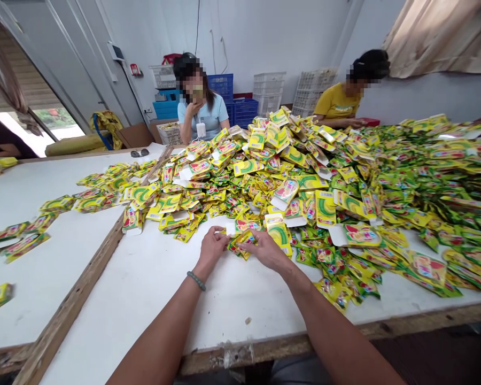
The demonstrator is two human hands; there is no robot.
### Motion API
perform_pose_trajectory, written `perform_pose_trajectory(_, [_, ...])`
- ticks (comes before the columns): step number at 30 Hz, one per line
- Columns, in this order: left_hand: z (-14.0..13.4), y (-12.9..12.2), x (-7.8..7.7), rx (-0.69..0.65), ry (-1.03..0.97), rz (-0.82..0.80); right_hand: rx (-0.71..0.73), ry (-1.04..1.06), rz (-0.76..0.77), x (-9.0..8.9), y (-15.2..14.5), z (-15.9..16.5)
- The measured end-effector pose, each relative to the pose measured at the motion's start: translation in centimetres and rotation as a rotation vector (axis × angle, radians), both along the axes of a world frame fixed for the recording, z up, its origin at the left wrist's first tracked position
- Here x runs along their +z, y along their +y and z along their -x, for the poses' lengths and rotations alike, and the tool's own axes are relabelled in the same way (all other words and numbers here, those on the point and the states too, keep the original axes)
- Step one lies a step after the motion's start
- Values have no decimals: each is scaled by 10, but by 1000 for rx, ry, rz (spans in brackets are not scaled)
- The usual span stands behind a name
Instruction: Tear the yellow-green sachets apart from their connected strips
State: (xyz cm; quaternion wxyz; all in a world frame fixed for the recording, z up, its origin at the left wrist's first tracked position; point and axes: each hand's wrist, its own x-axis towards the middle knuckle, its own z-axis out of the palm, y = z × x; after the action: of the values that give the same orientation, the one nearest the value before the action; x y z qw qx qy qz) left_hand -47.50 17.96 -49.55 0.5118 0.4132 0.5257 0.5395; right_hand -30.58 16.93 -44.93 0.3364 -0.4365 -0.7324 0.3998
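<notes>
Both my hands meet at the near edge of a big heap of yellow and green goods. My left hand [213,250], with a beaded bracelet [196,280] on its wrist, has its thumb and fingers pinched together; what sits between them is hidden. Thumb and fingers of my right hand [269,250] close on a few small shiny packets [241,245] lying between the hands. Just behind these packets is a small yellow carton [246,225] with a white flap at its left end. Another carton [278,232] lies beside my right fingers.
The heap of cartons and packets [260,171] spreads over the white table [144,299] to the right. A wooden strip [84,283] crosses the tabletop at left, with more cartons [98,200] beyond it. Two people sit opposite, before stacked crates [268,85]. Sunglasses [139,153] lie at the far edge.
</notes>
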Motion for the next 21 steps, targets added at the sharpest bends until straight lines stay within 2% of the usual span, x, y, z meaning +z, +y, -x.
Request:
perform_pose_trajectory(3, [-1,1,-1,-15,-46,-10,31,-90,20,-1,-3,6])
perform_pose_trajectory(5, [6,2,5,-6,-73,-24,66,-61,59,0,-4,6])
perform_pose_trajectory(7, [18,2,16,9,-75,-67,71,16,57,4,-3,2])
perform_pose_trajectory(9, [32,-1,30,10,-37,-141,10,61,-23,10,-1,-5])
perform_pose_trajectory(12, [48,-9,49,-64,30,-237,-74,59,-126,15,0,-11])
perform_pose_trajectory(14, [52,-15,56,-146,-3,-233,-11,75,-49,14,-2,-8])
perform_pose_trajectory(17, [46,-20,55,-138,-175,-165,101,124,153,6,-7,2])
perform_pose_trajectory(19, [35,-22,50,-78,-275,-107,36,166,211,0,-8,8])
perform_pose_trajectory(21, [23,-23,43,-77,-294,-67,-84,221,202,-5,-7,11])
